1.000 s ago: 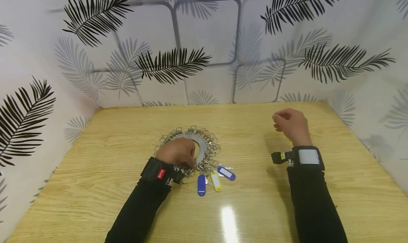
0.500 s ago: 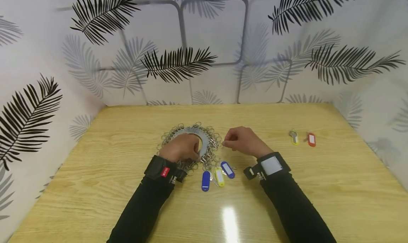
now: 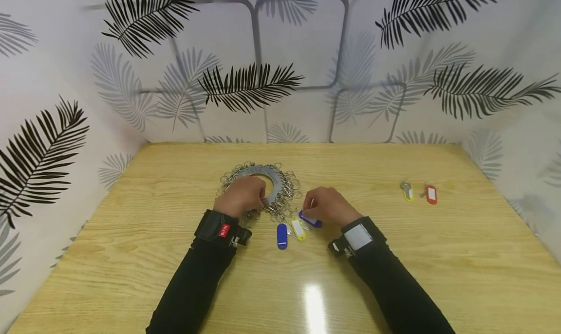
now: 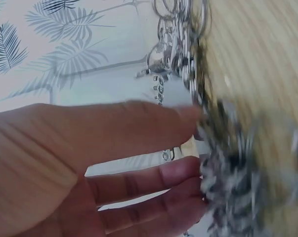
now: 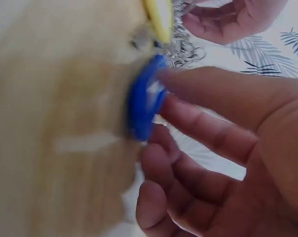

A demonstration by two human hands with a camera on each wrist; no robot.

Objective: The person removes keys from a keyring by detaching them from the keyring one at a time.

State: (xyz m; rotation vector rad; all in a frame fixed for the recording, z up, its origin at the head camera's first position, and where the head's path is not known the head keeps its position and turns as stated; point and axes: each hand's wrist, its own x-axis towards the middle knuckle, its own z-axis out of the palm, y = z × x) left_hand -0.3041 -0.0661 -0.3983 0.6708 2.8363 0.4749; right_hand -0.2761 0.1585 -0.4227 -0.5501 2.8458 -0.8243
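Observation:
A flat grey metal ring (image 3: 277, 178), hung all round with small clasps and split rings, lies on the table. My left hand (image 3: 241, 195) grips its near edge between thumb and fingers; in the left wrist view clasps (image 4: 230, 182) crowd around the fingertips. My right hand (image 3: 328, 206) pinches a blue key tag (image 5: 141, 106) between thumb and index finger at the ring's near right side. Beside it, a yellow key tag (image 3: 298, 230) and another blue key tag (image 3: 282, 236) lie at the ring's near edge, with keys partly visible next to them.
Farther right on the wooden table (image 3: 372, 275) lie a yellow key tag with a key (image 3: 407, 192) and a red key tag (image 3: 431, 194). A leaf-patterned covering (image 3: 280, 115) rises along the table's back and sides.
My right hand came from the far right to the ring, then moved down onto the blue key tag, which is now pinched and turned. My left hand stays on the metal ring.

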